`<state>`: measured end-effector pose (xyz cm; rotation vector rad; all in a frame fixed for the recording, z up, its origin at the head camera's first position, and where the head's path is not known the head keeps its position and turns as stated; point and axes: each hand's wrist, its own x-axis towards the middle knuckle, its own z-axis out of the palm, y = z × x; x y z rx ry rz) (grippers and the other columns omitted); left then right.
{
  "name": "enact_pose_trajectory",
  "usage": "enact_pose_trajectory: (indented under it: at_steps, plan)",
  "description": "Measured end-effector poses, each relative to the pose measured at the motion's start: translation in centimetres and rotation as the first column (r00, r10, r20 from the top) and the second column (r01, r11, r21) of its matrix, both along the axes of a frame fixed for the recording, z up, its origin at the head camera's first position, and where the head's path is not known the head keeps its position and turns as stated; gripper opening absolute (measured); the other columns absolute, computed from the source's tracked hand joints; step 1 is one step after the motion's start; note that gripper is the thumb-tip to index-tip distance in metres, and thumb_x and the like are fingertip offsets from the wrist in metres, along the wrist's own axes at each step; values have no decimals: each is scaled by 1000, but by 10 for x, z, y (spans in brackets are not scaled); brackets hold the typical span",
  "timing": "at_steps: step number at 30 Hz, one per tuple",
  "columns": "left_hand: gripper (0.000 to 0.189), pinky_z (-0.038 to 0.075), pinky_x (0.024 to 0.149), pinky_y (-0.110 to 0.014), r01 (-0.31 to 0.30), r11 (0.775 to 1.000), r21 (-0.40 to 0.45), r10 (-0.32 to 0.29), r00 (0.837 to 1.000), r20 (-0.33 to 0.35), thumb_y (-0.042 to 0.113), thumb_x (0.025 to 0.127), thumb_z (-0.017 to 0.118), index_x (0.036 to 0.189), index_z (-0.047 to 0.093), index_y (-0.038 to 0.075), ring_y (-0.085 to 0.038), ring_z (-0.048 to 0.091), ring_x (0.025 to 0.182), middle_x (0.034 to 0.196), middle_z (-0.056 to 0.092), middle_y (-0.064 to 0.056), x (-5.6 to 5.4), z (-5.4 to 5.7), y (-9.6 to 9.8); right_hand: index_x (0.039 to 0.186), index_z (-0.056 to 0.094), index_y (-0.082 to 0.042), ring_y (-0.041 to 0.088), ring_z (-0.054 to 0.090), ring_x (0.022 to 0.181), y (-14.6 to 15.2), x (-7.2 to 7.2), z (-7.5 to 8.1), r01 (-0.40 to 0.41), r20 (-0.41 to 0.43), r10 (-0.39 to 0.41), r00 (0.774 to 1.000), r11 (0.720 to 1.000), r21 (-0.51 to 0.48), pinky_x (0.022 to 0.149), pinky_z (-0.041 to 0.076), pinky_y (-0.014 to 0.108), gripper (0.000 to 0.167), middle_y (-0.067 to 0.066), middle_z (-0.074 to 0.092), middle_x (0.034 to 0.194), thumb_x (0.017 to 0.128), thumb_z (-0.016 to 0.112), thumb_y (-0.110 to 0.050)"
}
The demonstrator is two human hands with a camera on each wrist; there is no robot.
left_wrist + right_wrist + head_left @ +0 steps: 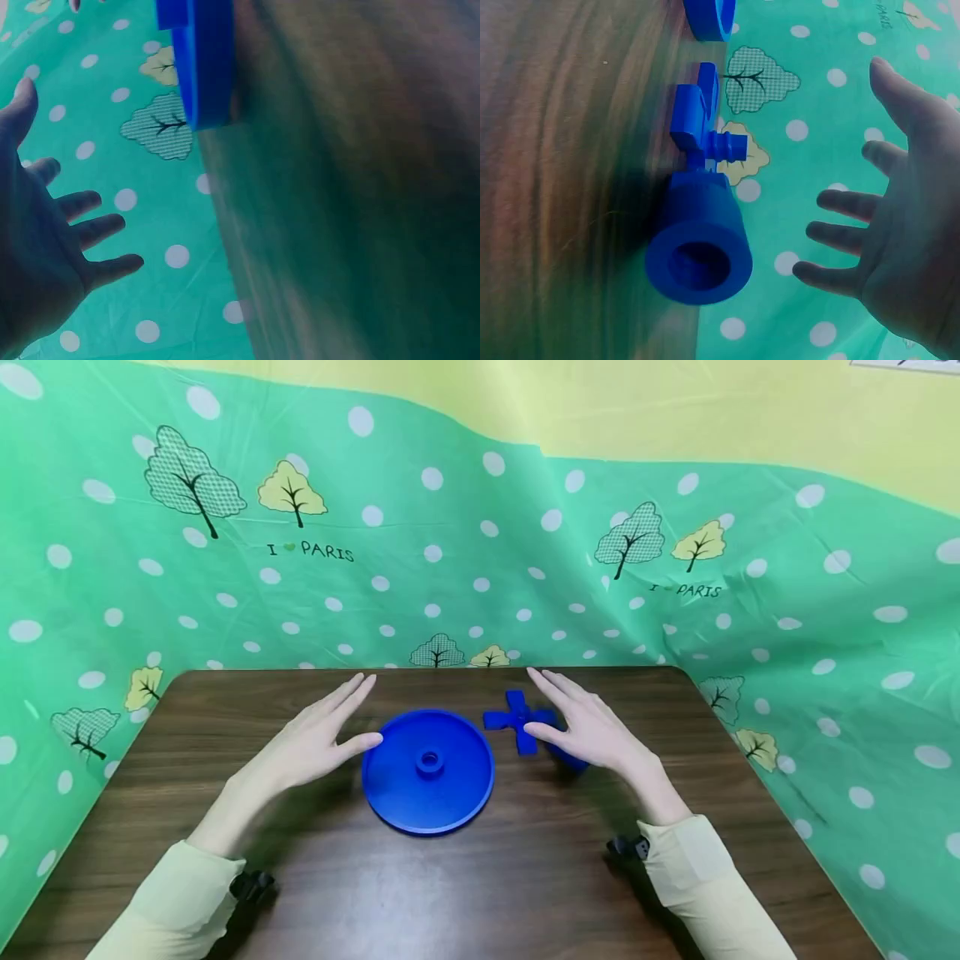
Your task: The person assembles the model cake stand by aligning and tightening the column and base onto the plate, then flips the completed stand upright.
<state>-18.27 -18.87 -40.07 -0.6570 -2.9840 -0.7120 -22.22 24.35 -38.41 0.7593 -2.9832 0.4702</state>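
Observation:
A round blue disc (457,785) with a raised rim and a small hollow hub at its centre lies on the table. My left hand (318,739) is held above the table at the disc's left, fingers straight, thumb tip overlapping the rim in the head view. To the right of the disc lies a blue cross-shaped piece (517,720) with a ridged peg (727,146) standing up from it. Beside it a blue hollow tapered tube (697,202) lies on its side, partly hidden under my right hand (588,727). That hand has straight, spread fingers and holds nothing.
The dark wooden table (420,902) ends at a back edge against a green dotted cloth (450,527) printed with trees. The cloth also hangs along both sides. Black straps with small devices sit at both wrists.

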Motion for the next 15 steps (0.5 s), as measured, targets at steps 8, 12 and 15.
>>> enact_pose_trajectory:
  at_steps: [8, 12, 15]
  plan:
    - [93, 19, 121, -74, -3, 996, -92, 10, 997, 73, 72, 95, 55, 167, 15, 28, -43, 18, 160, 174, 16, -13, 11, -15, 1, 165, 15, -40, 36, 35, 155, 13, 12, -5, 60, 58, -58, 997, 998, -19, 116, 35, 69, 86, 6, 32, 170, 95, 57, -68]
    - [94, 17, 117, -79, 13, 992, -124, 2, 993, 119, 69, 94, 59, 166, 21, 23, -48, 17, 158, 173, 17, -17, 17, -22, 2, 164, 16, -42, 36, 36, 154, 18, 19, -7, 85, 94, -82, 992, 996, -38, 115, 36, 69, 86, 6, 32, 170, 94, 59, -68]
    - [92, 15, 115, -82, 27, 990, -137, -6, 989, 149, 67, 94, 60, 166, 23, 22, -50, 15, 158, 173, 17, -19, 22, -24, 2, 164, 17, -43, 36, 37, 154, 21, 22, -9, 98, 97, -93, 991, 994, -46, 114, 37, 69, 85, 6, 34, 169, 94, 59, -69]
